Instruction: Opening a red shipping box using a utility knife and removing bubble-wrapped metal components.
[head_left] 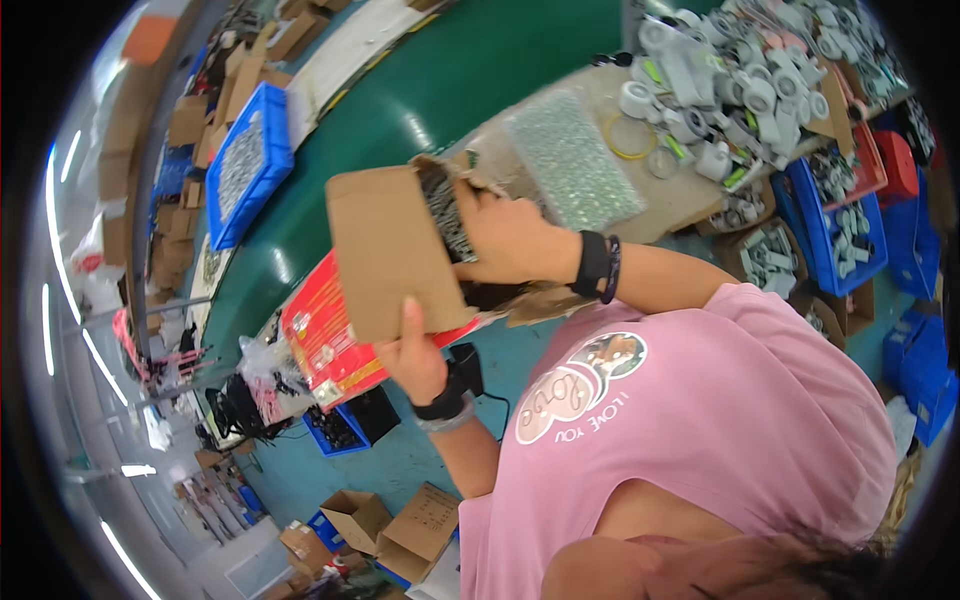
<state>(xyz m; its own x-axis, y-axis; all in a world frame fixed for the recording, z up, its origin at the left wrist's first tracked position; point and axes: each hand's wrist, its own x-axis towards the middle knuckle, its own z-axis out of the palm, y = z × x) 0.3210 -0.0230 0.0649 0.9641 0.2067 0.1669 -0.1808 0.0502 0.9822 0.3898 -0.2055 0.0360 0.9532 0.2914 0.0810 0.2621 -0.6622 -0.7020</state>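
A brown cardboard box (390, 250) is tilted in front of me over the table's near edge. Through its opening shows a mass of small dark grey metal pieces (445, 215), too small to name exactly. My left hand (415, 355) grips the box at its lower near corner, the thumb lying on the cardboard. At the opening, my right hand (510, 240) is against the torn flaps, thumb and forefinger apart at the rim; its other fingers are partly hidden. Beneath the box lies a red printed carton sheet (325, 325).
A bubble-wrap sheet (575, 160) lies beside a heap of white and grey plastic parts (740, 85) at right. The green table surface (430, 100) runs behind. A blue tray (245, 165) of small parts stands far left; blue bins (850, 240) at right; open cartons (415, 530) below.
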